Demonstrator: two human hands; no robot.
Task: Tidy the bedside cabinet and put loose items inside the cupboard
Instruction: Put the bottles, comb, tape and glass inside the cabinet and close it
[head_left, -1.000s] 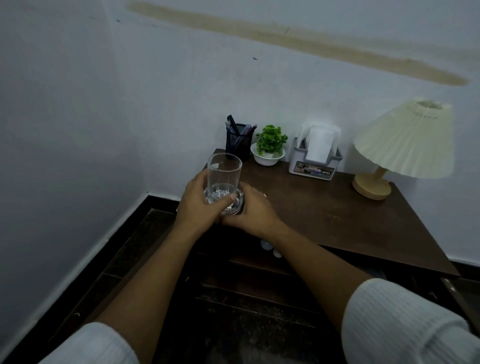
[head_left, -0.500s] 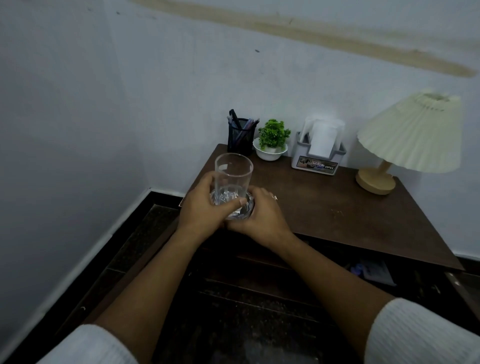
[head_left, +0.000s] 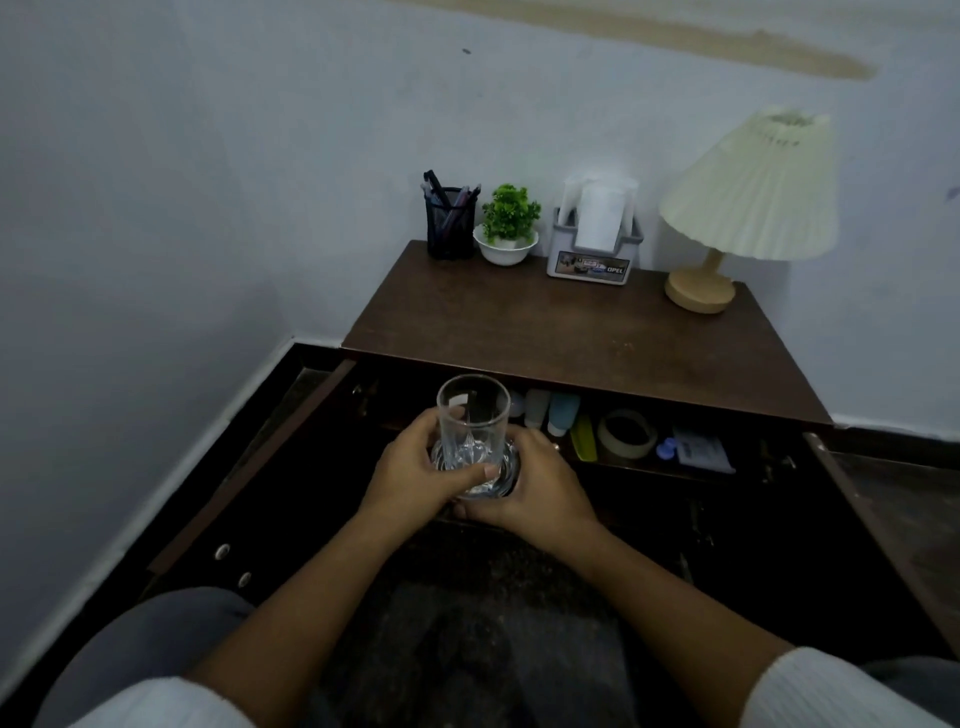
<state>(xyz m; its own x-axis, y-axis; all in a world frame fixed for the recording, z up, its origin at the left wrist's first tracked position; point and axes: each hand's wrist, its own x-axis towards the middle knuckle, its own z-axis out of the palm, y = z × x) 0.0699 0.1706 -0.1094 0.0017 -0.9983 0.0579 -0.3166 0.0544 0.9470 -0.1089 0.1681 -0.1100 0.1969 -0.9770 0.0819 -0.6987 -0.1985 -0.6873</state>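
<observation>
- White sleeves (head_left: 831, 691) and bare forearms come in from the near edge, converging on the glass (head_left: 472, 415).
- The left hand (head_left: 410, 478) grips the glass low on its left side, fingers curled around the wall and the thumb lying across the near face.
- The right hand (head_left: 540, 493) curls in from the right of the glass around a clear dish (head_left: 508, 475) under its foot (a coaster or a saucer, I cannot tell).
- The glass is upright, held in the air in front of the open cupboard and below the level of the counter (head_left: 571, 338).
- To the left of the glass an open cupboard door (head_left: 249, 467) swings out; another door (head_left: 883, 519) stands well off to its right.
- Just behind and right of the glass, a shelf inside holds small bottles (head_left: 550, 410), a yellow-green item (head_left: 584, 439), a tape roll (head_left: 626, 434) and a white packet (head_left: 701, 452).
- Farther beyond the glass, along the back of the counter against the wall, stand a pen holder (head_left: 449, 223), a small green plant (head_left: 509, 223) in a white bowl, a tissue box (head_left: 595, 244) and, farthest right, a pleated lamp (head_left: 748, 202).
</observation>
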